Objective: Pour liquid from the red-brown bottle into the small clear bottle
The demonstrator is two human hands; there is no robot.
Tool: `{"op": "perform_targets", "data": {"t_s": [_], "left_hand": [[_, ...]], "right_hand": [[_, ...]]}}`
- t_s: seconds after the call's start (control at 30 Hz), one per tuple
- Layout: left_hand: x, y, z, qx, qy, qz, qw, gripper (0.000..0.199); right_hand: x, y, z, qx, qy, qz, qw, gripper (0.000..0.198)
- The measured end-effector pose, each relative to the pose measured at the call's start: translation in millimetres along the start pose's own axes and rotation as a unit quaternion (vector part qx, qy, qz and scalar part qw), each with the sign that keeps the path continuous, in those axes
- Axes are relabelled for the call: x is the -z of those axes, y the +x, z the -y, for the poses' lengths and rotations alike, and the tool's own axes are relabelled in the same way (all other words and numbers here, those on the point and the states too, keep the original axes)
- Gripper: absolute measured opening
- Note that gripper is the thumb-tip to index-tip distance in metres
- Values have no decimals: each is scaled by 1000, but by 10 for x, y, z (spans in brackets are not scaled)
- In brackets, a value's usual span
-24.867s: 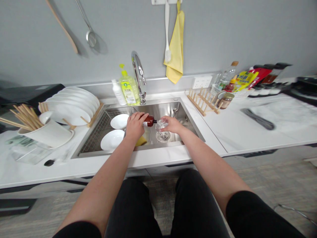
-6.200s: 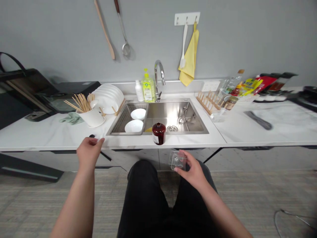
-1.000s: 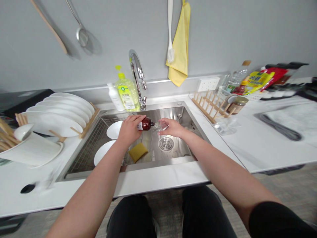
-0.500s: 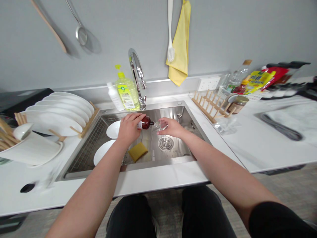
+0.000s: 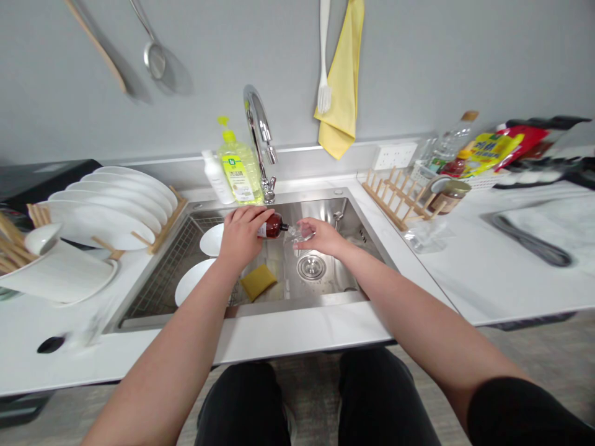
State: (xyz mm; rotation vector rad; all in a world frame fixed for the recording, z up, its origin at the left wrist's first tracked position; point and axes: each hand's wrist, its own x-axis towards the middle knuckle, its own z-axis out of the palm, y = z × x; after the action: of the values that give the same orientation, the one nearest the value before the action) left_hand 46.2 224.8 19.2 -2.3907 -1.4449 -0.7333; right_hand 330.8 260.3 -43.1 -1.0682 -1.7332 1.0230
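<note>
My left hand (image 5: 242, 234) is wrapped round a dark reddish-brown bottle (image 5: 274, 227), tipped on its side with the black neck pointing right. Facing that neck, my right hand (image 5: 321, 236) grips a small clear container (image 5: 297, 234); its exact kind is too hard to make out. Both hands are above the steel sink (image 5: 344, 300). Below them lie a yellow sponge (image 5: 258, 282) and the drain (image 5: 312, 267). Two white plates, one of them the nearer plate (image 5: 193, 282), sit on a wire rack at the sink's left, partly hidden by my left arm.
Behind the sink stand the faucet (image 5: 260, 133), a yellow-green dish soap bottle (image 5: 239, 170) and a white bottle (image 5: 217, 178). White plates (image 5: 102, 214) fill a wooden rack on the left, beside a utensil holder (image 5: 65, 275). To the right are a wooden rack (image 5: 400, 201) and a jar (image 5: 450, 197).
The view has shifted slightly. Both hands keep nearly the same pose, with the bottle still tipped towards the clear container.
</note>
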Motion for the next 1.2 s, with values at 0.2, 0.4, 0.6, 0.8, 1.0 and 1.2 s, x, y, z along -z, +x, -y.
{"op": "perform_targets", "data": {"t_s": [0.2, 0.4, 0.6, 0.8, 1.0, 1.2], "left_hand": [[-8, -2, 3, -9, -3, -1, 1000, 83], [-32, 4, -16, -13, -3, -10, 1000, 81], [-46, 14, -34, -17, 4, -12, 1000, 78], [-56, 28, -51, -16, 6, -10, 1000, 79], [-48, 24, -57, -20, 8, -11, 1000, 78], [-49, 21, -62, -14, 8, -11, 1000, 81]], "right_hand": [[19, 11, 2, -9, 9, 9, 1000, 72], [28, 42, -21, -19, 31, 18, 999, 71], [51, 44, 7, -21, 34, 28, 999, 70], [60, 41, 37, -29, 26, 26, 999, 68], [61, 37, 50, -33, 23, 22, 999, 69], [69, 28, 58, -32, 34, 27, 999, 68]]}}
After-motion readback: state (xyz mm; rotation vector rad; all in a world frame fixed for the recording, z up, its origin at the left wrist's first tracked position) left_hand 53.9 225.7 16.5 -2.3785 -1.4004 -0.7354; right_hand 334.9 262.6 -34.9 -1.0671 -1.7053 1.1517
